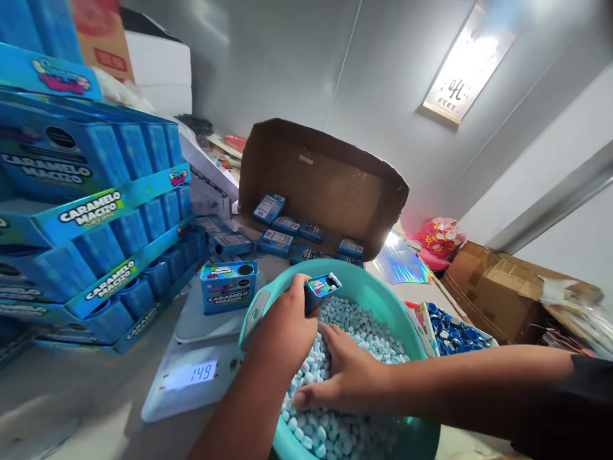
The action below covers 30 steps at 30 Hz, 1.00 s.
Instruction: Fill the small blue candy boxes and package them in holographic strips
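Observation:
My left hand (293, 319) is closed around a small blue tin (312, 295), held tilted over a teal basin (371, 278). Several white pieces show at the tin's round opening. Pale blue and white candies (320, 431) fill much of the basin. Among them lies my right hand (352, 377), its thumb apart from the fingers and the fingertips partly hidden in the candies. Left of the basin, a digital scale (156, 399) reads 149. Another blue tin (227, 295), lettered "CARAMELO MACIZO", stands upright on its platform.
Stacked blue display trays (90, 217) packed with tins rise at the left. Behind the basin, an open cardboard box (325, 172) has several blue tins lying in it. A container of blue and silver caps (454, 329) sits to the right, near cardboard boxes (493, 287).

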Motion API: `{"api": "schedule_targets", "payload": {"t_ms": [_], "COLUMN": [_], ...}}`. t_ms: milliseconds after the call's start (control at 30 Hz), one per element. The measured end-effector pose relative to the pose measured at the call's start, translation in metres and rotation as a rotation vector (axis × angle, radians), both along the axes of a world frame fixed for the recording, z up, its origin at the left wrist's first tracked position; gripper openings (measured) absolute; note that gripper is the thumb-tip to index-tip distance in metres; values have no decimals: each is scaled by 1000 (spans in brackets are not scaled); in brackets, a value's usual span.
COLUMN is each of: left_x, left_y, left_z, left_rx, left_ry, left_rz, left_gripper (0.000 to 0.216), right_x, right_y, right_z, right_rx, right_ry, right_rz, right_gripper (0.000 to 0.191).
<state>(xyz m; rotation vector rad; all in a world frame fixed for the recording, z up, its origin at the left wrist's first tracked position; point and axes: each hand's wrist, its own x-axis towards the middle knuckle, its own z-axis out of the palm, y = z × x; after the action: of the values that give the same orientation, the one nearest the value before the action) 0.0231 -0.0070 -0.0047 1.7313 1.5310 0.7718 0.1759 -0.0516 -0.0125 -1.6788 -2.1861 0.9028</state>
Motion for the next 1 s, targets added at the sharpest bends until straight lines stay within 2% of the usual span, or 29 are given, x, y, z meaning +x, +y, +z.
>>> {"api": "schedule_targets", "payload": {"t_ms": [167,300,367,533,633,733,867,933,1000], "left_x": [1,2,2,0,0,-1,-4,-5,-5], "left_y": [1,3,3,-2,-5,-7,-9,-9,-8], "left_z": [0,-3,-3,2,5,4,0,-1,-2], "left_rx": [-15,-17,-11,-21,-10,39,96,121,139], "left_ry": [10,-8,-16,24,61,51,-35,-93,-134], "left_rz": [-10,-20,-15,-1,-1,-35,-125,-179,-217], "left_gripper": [40,46,47,43,40,40,43,44,44], "right_x": [-1,7,9,11,13,18,18,13,6], "right_y": [5,22,29,22,9,5,25,41,56], "right_z": [-8,-17,-17,-5,7,20,32,36,39], "right_rx": [44,58,58,61,124,256,497,525,472], "right_ry": [94,216,233,143,184,352,654,861,1048], "right_rz": [-112,-78,-50,-94,-108,-190,-305,-325,-357], "right_gripper": [73,31,22,11,9,15,18,16,16]}}
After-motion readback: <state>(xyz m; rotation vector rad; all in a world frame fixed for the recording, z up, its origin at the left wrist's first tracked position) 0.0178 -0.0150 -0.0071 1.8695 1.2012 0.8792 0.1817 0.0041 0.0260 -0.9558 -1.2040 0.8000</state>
